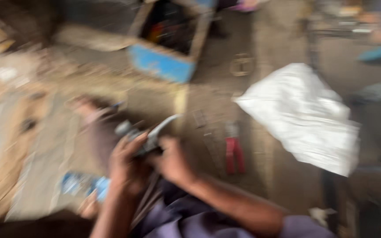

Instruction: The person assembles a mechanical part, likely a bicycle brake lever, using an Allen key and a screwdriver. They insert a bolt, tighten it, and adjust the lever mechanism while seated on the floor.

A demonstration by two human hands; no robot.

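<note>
Both hands meet at lap height: left hand (126, 165) and right hand (170, 163) closed on a grey metal part (148, 134), mid-handling; blur hides detail. Next move needs a firm two-hand hold. Beyond, on floor: red pliers (234, 152), white sack (303, 114), blue box (164, 64).

It looked like a rough workshop with a dusty concrete floor (225, 101). Red-handled pliers (234, 152) lay just right of the fingers, and a blue wooden toolbox (164, 64) stood beyond them.

Blue-fronted wooden box (164, 64), white sack (303, 114), seemingly red-handled pliers (234, 152) on floor (208, 101).
</note>
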